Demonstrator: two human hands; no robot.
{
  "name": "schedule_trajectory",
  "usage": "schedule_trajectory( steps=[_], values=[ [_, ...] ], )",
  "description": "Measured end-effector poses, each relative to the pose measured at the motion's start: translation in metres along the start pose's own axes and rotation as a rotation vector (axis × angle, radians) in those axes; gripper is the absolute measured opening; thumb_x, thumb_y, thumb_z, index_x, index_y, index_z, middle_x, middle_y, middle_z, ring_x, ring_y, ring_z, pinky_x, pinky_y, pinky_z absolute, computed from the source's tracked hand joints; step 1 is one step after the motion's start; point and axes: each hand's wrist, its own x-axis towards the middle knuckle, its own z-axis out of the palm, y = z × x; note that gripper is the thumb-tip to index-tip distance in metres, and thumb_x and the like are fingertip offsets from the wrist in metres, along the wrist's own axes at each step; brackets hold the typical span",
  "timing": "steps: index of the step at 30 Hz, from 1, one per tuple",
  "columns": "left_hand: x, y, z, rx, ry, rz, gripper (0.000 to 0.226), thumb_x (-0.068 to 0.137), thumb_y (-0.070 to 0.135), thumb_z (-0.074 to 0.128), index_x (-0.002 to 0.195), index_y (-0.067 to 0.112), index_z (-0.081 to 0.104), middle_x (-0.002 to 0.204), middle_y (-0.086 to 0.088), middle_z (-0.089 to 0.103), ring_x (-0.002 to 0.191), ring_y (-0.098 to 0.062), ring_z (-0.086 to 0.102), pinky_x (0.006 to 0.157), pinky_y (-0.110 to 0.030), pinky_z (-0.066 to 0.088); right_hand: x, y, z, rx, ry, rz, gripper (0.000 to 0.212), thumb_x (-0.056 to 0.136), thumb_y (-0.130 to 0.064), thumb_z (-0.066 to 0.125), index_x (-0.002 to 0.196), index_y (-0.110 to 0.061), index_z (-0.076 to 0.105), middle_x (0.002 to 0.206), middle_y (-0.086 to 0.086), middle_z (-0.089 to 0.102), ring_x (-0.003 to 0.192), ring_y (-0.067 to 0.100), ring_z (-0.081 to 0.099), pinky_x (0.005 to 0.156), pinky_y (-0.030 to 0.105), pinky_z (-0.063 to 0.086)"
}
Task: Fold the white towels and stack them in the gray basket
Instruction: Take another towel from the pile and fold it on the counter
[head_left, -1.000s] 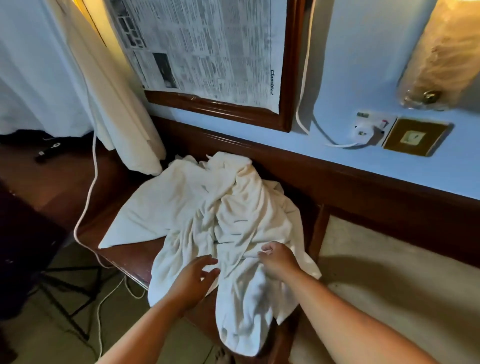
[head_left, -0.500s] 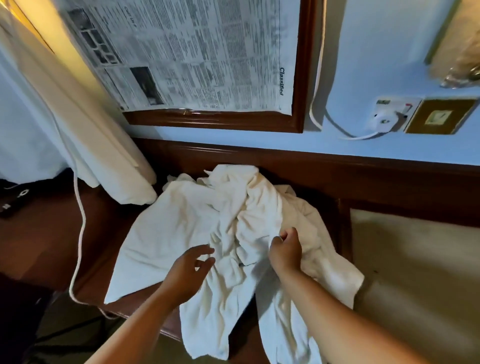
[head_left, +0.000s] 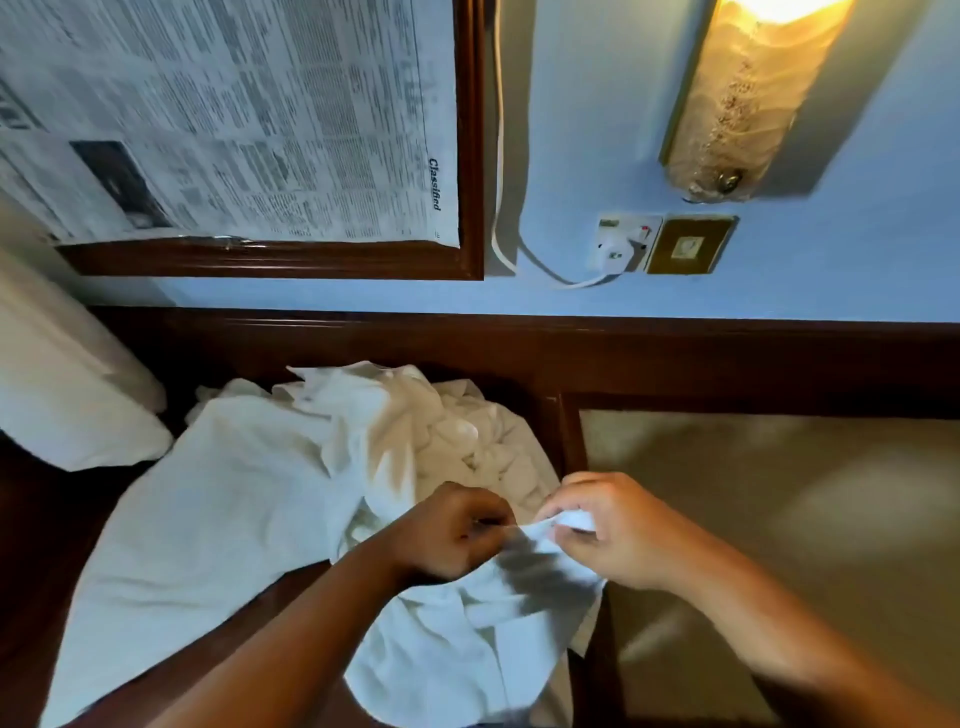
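White towels (head_left: 249, 499) lie in a loose, crumpled heap on a dark wooden table (head_left: 57, 545), their cloth creased and bunched highest at the back, near the wall. One broad piece spreads fairly flat to the left. Another towel (head_left: 467, 649) hangs over the table's near edge, and its upper edge is raised off the heap between two hands held close together. The left hand (head_left: 452, 535) is in shadow, its fingers (head_left: 488, 512) curled and pinching that edge. The right hand (head_left: 608, 530), just beside it, has its fingers (head_left: 576, 486) closed around a small bunch of the same cloth. Both forearms reach in from the bottom and cover part of the hanging towel. A dark wooden rail (head_left: 623, 353) runs along the blue wall behind the heap. Above it hangs a wood-framed newspaper page (head_left: 234, 119), with a white cable (head_left: 501, 156) running down beside the frame to a plug in a wall socket (head_left: 621, 244). A brass switch plate (head_left: 688, 244) sits right of the socket, under a lit wall lamp (head_left: 748, 93). A pale curtain (head_left: 67, 395) hangs at the left, its bottom near the heap. Beige floor (head_left: 779, 519) shows to the right of the table.
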Motion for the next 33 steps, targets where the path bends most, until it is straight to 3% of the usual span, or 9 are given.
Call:
schedule_trajectory(
  steps=[3,6,8,12,15,17,22,26,33],
  values=[
    [-0.014,-0.004,0.018,0.035,0.08,-0.071,0.043,0.098,0.05,0.06,0.064,0.029,0.043,0.06,0.008,0.045,0.059,-0.007,0.048,0.056,-0.026,0.036,-0.018,0.031,-0.011,0.003,0.252,0.009,0.012,0.092,-0.025,0.069,0.099,-0.033,0.074,0.097,-0.024,0.067,0.096,-0.003,0.063,0.082,0.022,0.051],
    [-0.042,-0.019,0.028,0.093,0.182,-0.272,0.053,0.089,0.064,0.063,0.063,0.023,0.043,0.062,0.006,0.051,0.061,-0.009,0.051,0.054,-0.023,0.033,-0.032,0.045,-0.017,0.027,0.364,0.021,0.007,0.09,-0.03,0.072,0.093,-0.037,0.072,0.093,-0.025,0.069,0.093,-0.004,0.064,0.079,0.021,0.05],
    [-0.064,-0.027,0.038,0.163,0.221,-0.402,0.057,0.087,0.067,0.063,0.065,0.019,0.043,0.061,0.001,0.051,0.061,-0.012,0.051,0.055,-0.027,0.034,-0.041,0.047,-0.02,0.076,0.263,0.064,0.003,0.088,-0.039,0.072,0.09,-0.038,0.071,0.091,-0.024,0.069,0.088,-0.004,0.063,0.073,0.02,0.048],
    [-0.103,-0.016,0.081,0.228,0.219,-0.607,0.041,0.085,0.06,0.05,0.068,0.023,0.046,0.059,0.006,0.053,0.062,-0.012,0.054,0.054,-0.029,0.035,-0.052,0.058,-0.012,0.023,-0.06,0.153,0.028,0.074,-0.054,0.08,0.094,-0.039,0.068,0.095,-0.02,0.064,0.082,-0.005,0.057,0.066,0.015,0.043],
    [-0.12,0.014,0.119,0.255,0.243,-0.743,0.03,0.09,0.049,0.051,0.08,0.021,0.056,0.074,0.0,0.065,0.076,-0.025,0.061,0.065,-0.038,0.044,-0.054,0.076,-0.006,-0.071,-0.165,0.054,0.024,0.079,-0.034,0.079,0.101,-0.032,0.069,0.099,-0.019,0.059,0.087,0.001,0.056,0.075,0.023,0.047],
    [-0.131,0.044,0.152,0.246,0.267,-0.85,0.021,0.096,0.04,0.056,0.086,0.022,0.059,0.083,-0.004,0.07,0.082,-0.029,0.062,0.067,-0.038,0.046,-0.06,0.089,-0.002,-0.129,-0.2,0.01,0.025,0.082,-0.014,0.07,0.097,-0.033,0.067,0.097,-0.018,0.055,0.087,0.003,0.055,0.069,0.023,0.045],
    [-0.139,0.114,0.215,0.096,0.286,-1.016,0.031,0.103,0.039,0.048,0.072,0.033,0.047,0.07,0.009,0.056,0.073,-0.016,0.054,0.061,-0.029,0.038,-0.073,0.125,0.009,-0.214,-0.105,-0.009,0.035,0.077,0.002,0.061,0.094,-0.028,0.066,0.099,-0.014,0.048,0.086,0.012,0.053,0.063,0.025,0.038],
    [-0.133,0.162,0.253,-0.149,0.253,-1.031,0.046,0.101,0.056,0.044,0.08,0.019,0.063,0.072,0.004,0.065,0.071,-0.004,0.06,0.071,-0.023,0.047,-0.102,0.153,0.013,-0.177,-0.056,0.033,0.035,0.074,0.007,0.06,0.091,-0.023,0.066,0.098,-0.008,0.048,0.087,0.019,0.056,0.065,0.031,0.044],
    [-0.066,0.211,0.237,-0.147,0.198,-0.704,0.038,0.104,0.041,0.047,0.079,0.016,0.06,0.08,0.014,0.065,0.078,-0.007,0.061,0.075,-0.025,0.047,-0.189,0.215,-0.028,-0.049,0.204,0.289,0.049,0.063,0.015,0.053,0.085,-0.025,0.069,0.094,-0.006,0.057,0.085,0.013,0.057,0.069,0.023,0.041]
  ],
)
